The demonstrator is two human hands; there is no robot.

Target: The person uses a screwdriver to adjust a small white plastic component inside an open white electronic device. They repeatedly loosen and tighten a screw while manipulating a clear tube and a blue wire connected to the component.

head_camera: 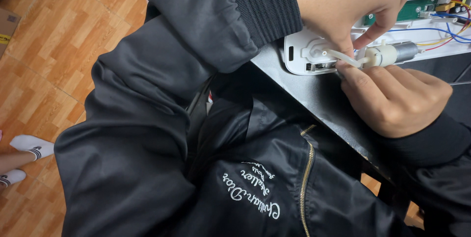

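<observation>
Tube (343,59), translucent | pinched by left hand (343,6) fingers | right hand (392,99) grips white pump (382,55)

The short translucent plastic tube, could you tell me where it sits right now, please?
In the head view, upper right, the short translucent plastic tube runs between the white plastic housing and the small white pump with grey motor, pinched between the left hand and right hand.

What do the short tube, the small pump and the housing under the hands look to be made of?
Tube: translucent, whitish, gently bent, probably soft silicone or vinyl. Pump: glossy white moulded plastic head; the grey cylinder behind has a dull sheen, likely metal. Housing: smooth white hard plastic with moulded slots and rounded edges.
</observation>
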